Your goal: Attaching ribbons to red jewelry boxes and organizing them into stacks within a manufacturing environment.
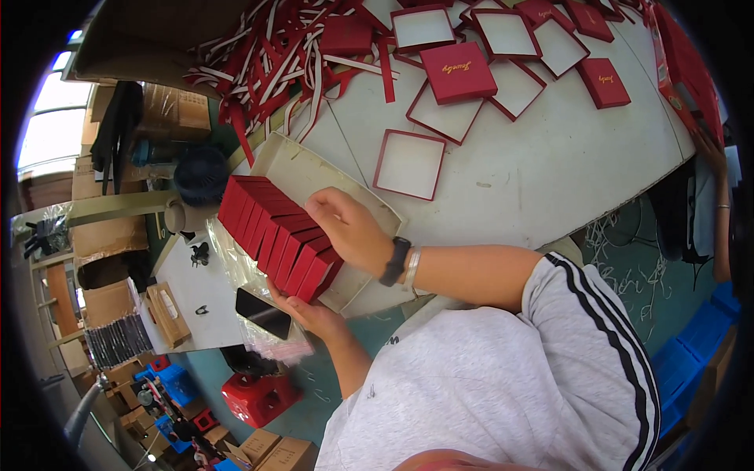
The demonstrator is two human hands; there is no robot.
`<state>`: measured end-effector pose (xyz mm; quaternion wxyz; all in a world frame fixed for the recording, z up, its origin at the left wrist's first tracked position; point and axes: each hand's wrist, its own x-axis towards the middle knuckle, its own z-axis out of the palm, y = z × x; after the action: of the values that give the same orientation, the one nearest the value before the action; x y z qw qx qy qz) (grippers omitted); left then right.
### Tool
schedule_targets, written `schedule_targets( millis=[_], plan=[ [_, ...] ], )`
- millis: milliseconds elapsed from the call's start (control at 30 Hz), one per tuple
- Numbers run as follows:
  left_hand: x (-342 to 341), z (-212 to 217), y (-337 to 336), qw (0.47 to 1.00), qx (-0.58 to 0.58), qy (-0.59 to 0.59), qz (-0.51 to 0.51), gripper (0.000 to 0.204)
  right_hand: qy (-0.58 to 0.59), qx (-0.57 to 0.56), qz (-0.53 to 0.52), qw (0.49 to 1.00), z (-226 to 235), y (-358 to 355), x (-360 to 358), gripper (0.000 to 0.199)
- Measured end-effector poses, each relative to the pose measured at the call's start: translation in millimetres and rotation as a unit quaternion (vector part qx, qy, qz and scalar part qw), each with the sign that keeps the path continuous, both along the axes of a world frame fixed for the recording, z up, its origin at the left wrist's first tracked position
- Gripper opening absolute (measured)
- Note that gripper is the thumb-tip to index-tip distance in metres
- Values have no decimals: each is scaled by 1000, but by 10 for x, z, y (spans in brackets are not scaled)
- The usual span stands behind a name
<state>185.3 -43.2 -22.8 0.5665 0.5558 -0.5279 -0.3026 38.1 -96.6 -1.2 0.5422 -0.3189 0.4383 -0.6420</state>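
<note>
At the near left edge of the pale round surface (550, 165), in the head view, a row of flat red cardboard boxes (276, 235) stands on edge inside a shallow beige cardboard tray (314, 169), packed face to face, probably so the row keeps itself upright. The right hand (349, 228) curls closed over the row's near end at about four o'clock, pressing it together. The left hand (310, 314) cups partly open beneath that end, bracing it from below. Toward twelve o'clock lie open red-rimmed box halves (410, 163), a closed red lidded box (458, 72) and a heap of red and white strips (275, 55).
</note>
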Motion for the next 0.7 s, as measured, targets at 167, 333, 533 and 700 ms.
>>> schedule_targets(
  millis=[167,333,533,700],
  plan=[
    [75,-31,87,972,-211,-63,82,68,393,-123,27,911,-27,188,-1160,26],
    [-158,164,169,863,-461,-205,19,60,690,-178,59,700,-204,493,-1697,25],
    [-847,253,260,921,-300,-107,-223,55,-274,-71,148,948,-44,807,-1951,27],
    [-1244,413,182,931,95,134,-326,38,-355,-121,206,904,19,1029,-2148,31]
  ],
)
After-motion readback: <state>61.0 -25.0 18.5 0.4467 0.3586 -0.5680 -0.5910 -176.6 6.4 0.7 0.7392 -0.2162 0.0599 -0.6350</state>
